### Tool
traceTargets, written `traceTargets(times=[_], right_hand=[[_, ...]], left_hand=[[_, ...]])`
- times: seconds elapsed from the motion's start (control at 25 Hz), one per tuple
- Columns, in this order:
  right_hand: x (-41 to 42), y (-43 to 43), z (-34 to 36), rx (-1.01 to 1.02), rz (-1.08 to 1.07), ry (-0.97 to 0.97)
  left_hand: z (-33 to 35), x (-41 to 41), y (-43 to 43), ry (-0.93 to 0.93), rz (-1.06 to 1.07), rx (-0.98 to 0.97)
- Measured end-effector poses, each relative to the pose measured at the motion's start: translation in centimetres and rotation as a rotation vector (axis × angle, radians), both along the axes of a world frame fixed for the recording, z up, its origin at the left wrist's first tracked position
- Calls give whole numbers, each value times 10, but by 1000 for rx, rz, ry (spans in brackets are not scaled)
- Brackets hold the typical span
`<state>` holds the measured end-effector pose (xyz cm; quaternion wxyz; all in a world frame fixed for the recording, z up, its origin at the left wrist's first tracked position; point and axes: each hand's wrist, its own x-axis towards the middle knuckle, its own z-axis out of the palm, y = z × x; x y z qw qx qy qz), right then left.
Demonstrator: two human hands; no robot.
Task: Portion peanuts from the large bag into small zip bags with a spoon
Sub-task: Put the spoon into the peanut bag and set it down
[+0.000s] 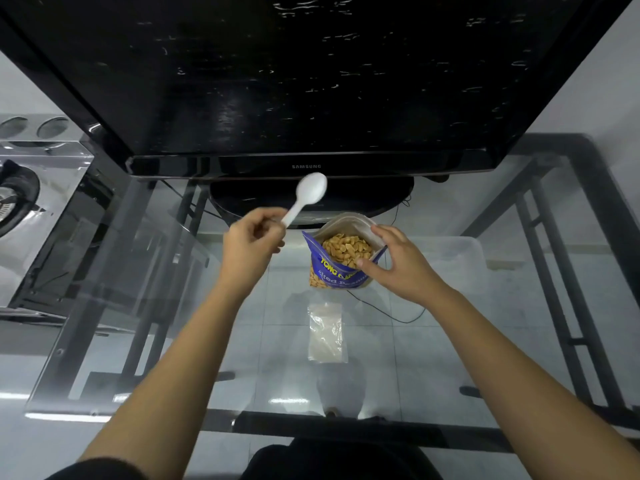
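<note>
Head view: a big black TV [311, 81] is filling the top half of the frame, sitting on its dark oval stand [311, 199] at the far side of a glass table [138, 306]. A clear plastic box [450, 251] is showing through the glass to the right, on the tiled floor below, and a thin black cable [388, 311] is running under the glass near the middle. Both forearms are reaching in from the bottom edge. The peanut bag [332, 275], blue with yellow lettering, is standing upright on the glass just in front of the TV stand, mouth open and facing up, with peanuts [346, 251] showing inside close to the rim. The right hand [398, 261] is gripping the bag's right side, thumb pressing on the near rim and fingers curling over the far rim, holding the mouth wide. The small zip bag [327, 332], clear, is lying flat on the glass just nearer the person than the peanut bag and apart from both hands; can't tell whether its zip is open. The left hand [251, 242] is hovering left of the peanut bag with fingers curled round the handle of a white plastic spoon [308, 197], whose bowl is pointing up and away toward the TV's lower edge, carrying nothing, clear of the bag.
</note>
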<state>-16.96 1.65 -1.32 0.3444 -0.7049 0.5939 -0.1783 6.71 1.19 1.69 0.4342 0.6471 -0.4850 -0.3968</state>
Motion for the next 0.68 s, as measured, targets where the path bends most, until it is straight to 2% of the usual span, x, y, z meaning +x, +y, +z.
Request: traceTargets(times=[0.12, 0.2, 0.36, 0.44, 0.56, 0.68], right_hand=[[1, 1, -2, -2, -12, -16], [1, 1, -2, 1, -11, -19], [0, 1, 0, 9, -9, -22], [1, 2, 1, 15, -9, -25], [1, 2, 0, 17, -14, -34], [2, 2, 0, 19, -18, -40]], left_hand=[[22, -6, -12, -69, -137, -16], [25, -14, -17, -134, -116, -8], [23, -32, -22, -60, -61, -71], [19, -38, -25, -176, -51, -120], [6, -47, -29, -407, -158, -127], [-8, -55, -31, -440, -264, -25]])
